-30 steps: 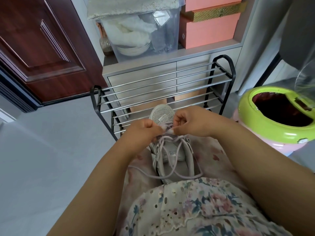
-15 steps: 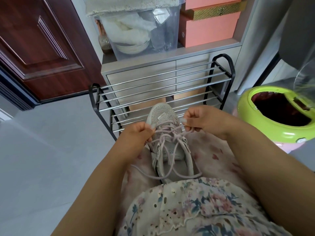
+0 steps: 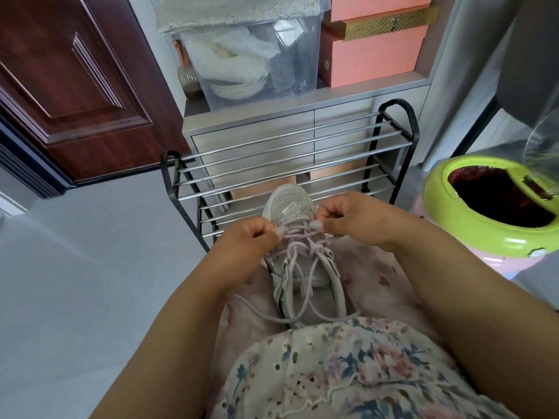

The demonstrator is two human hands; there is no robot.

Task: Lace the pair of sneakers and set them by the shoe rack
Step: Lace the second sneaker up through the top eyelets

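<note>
A pale grey sneaker point(image 3: 289, 208) with glittery trim lies on my lap, toe pointing away toward the shoe rack point(image 3: 287, 152). Its lilac lace point(image 3: 298, 252) crosses several eyelets, and the loose ends loop down onto my floral clothing. My left hand point(image 3: 246, 240) pinches the lace at the shoe's left side. My right hand point(image 3: 341, 216) pinches the lace at the right side, level with the upper eyelets. Only one sneaker is in view.
The black-framed rack with chrome bars stands just ahead against a grey cabinet point(image 3: 302, 116) holding a clear storage box point(image 3: 251, 55) and pink boxes point(image 3: 372, 55). A green and pink bin point(image 3: 484, 225) sits at my right. A dark red door point(image 3: 75, 86) is at the left, above grey floor point(image 3: 90, 282).
My hands were together at the shoe's middle; they have pulled apart sideways, drawing the lace taut across the eyelets.
</note>
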